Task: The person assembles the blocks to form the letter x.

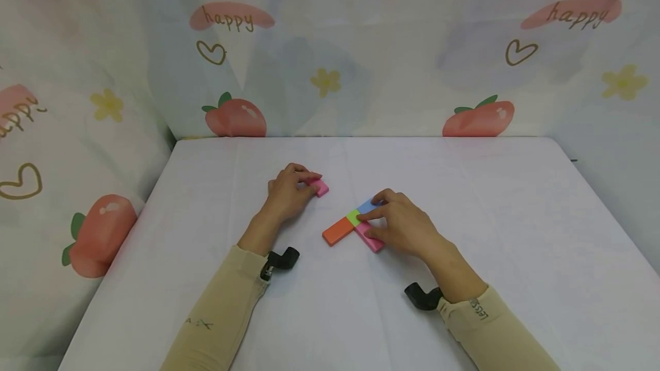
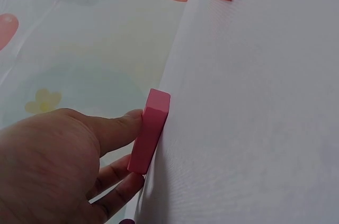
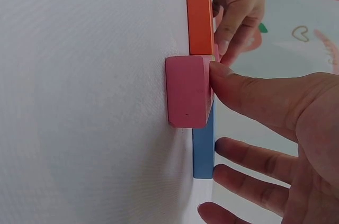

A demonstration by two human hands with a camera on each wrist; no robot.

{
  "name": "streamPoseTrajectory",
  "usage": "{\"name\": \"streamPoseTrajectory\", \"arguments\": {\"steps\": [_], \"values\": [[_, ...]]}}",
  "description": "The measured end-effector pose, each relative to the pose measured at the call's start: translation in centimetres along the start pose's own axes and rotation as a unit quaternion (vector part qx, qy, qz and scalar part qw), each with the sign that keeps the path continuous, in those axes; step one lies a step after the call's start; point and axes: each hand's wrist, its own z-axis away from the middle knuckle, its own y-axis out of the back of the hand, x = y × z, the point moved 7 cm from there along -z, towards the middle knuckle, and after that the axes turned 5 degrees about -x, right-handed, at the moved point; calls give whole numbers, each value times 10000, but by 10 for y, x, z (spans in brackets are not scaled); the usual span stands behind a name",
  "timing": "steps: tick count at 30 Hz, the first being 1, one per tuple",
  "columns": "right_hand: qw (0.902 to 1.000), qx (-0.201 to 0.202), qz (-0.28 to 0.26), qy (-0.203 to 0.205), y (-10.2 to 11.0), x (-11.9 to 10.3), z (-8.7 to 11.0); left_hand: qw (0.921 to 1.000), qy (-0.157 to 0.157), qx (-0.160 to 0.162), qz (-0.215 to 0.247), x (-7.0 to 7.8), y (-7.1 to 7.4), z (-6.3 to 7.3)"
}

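In the head view my left hand (image 1: 289,193) pinches a pink block (image 1: 322,189) at the table's middle, left of the other blocks. The left wrist view shows the thumb on one side of this pink block (image 2: 150,131) and fingertips on its far side. My right hand (image 1: 412,225) rests over joined blocks: an orange block (image 1: 338,232), a green block (image 1: 353,217) and a blue block (image 1: 367,206) lie in a slanting line. A second pink block (image 1: 369,237) branches toward me. The right thumb touches that pink block (image 3: 186,91), with spread fingertips at the green and blue blocks.
A white cloth covers the table (image 1: 515,216). Printed curtains (image 1: 387,62) with fruit, flowers and hearts hang behind it and along the left side. Black wrist-worn pieces sit at the left cuff (image 1: 283,259) and the right cuff (image 1: 424,296).
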Motion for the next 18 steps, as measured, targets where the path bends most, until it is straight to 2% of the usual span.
{"name": "streamPoseTrajectory", "arguments": {"steps": [18], "values": [[10000, -24, -14, -38, -1, 0, 0, 9999, -157, 0, 13, 3, -1, 1]]}}
